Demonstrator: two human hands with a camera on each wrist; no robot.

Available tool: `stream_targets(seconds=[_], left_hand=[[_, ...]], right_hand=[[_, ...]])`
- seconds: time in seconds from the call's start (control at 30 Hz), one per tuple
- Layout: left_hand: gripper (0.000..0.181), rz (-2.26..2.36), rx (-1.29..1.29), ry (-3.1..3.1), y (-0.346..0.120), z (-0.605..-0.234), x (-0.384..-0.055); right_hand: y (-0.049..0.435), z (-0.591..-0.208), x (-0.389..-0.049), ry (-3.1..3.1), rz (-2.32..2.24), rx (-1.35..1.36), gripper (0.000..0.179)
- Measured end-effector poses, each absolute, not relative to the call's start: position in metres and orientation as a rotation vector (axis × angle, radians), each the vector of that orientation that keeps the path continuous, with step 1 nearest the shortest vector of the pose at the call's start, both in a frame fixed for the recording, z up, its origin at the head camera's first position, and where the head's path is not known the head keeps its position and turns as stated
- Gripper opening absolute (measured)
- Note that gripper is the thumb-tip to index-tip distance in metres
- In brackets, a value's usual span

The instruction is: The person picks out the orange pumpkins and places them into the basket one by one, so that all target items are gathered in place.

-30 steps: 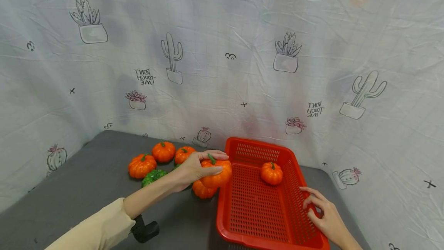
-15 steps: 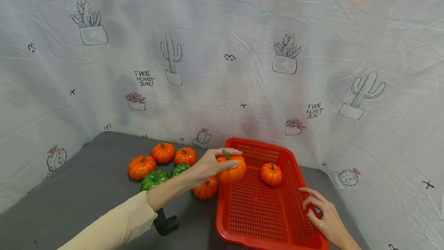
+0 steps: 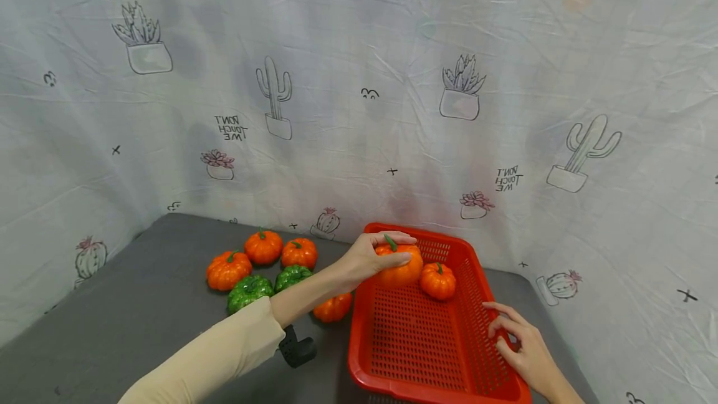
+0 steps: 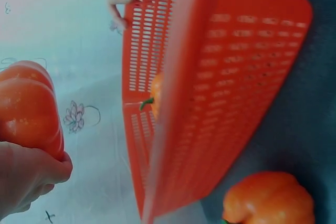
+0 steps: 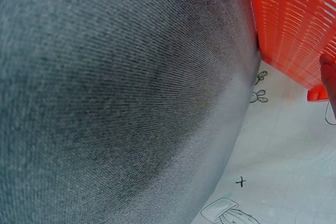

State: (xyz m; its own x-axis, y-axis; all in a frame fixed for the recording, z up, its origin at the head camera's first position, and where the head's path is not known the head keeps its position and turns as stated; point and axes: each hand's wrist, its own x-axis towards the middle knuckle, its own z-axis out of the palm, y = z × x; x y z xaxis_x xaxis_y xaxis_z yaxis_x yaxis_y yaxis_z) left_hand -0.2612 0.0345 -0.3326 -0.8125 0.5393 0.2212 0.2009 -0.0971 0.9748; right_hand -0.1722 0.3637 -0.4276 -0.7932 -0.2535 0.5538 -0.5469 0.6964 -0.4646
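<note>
My left hand grips a small orange pumpkin with a green stem, thumb across its near side and fingers over the top. It is above the left part of a red plastic basket, higher than the rim in the left wrist view. Inside the basket sits another orange pumpkin, overlapped slightly by the held one in the head view. My right hand holds the basket's right rim, its fingers bent over the edge; only a fingertip shows against the wall in the right wrist view.
Left of the basket on the grey table stand several orange pumpkins and green pumpkins. One orange pumpkin is close beside the basket's left wall, partly behind my left forearm. A printed curtain hangs behind.
My left hand has carried the pumpkin rightward, from beside the basket's left rim to over its inside. The right hand and the basket have stayed in place.
</note>
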Motion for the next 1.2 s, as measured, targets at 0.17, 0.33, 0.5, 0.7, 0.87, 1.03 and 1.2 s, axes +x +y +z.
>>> stream_targets(seconds=[0.17,0.33,0.5,0.7,0.87,1.03,1.2], left_hand=[[0.033,2.027,0.842,1.883,0.054,-0.326,-0.265],[0.032,2.034,0.858,1.839,0.072,-0.325,-0.27],[0.034,2.03,0.907,1.837,0.085,-0.326,-0.278],[0.033,2.051,0.929,1.797,0.102,-0.332,-0.284],[0.034,2.04,0.961,1.764,0.117,-0.343,-0.288],[0.033,1.992,0.983,1.765,0.132,-0.355,-0.29],[0.029,1.904,1.038,1.906,0.143,-0.365,-0.293]], right_hand=[[0.364,-0.428,-0.173,-2.437,0.869,0.627,0.043],[0.362,-0.428,-0.173,-2.42,0.87,0.652,0.043],[0.361,-0.425,-0.172,-2.426,0.879,0.649,0.041],[0.361,-0.423,-0.172,-2.432,0.876,0.646,0.04],[0.362,-0.424,-0.172,-2.435,0.872,0.645,0.04],[0.363,-0.424,-0.172,-2.452,0.879,0.622,0.04],[0.362,-0.423,-0.172,-2.461,0.887,0.61,0.038]])
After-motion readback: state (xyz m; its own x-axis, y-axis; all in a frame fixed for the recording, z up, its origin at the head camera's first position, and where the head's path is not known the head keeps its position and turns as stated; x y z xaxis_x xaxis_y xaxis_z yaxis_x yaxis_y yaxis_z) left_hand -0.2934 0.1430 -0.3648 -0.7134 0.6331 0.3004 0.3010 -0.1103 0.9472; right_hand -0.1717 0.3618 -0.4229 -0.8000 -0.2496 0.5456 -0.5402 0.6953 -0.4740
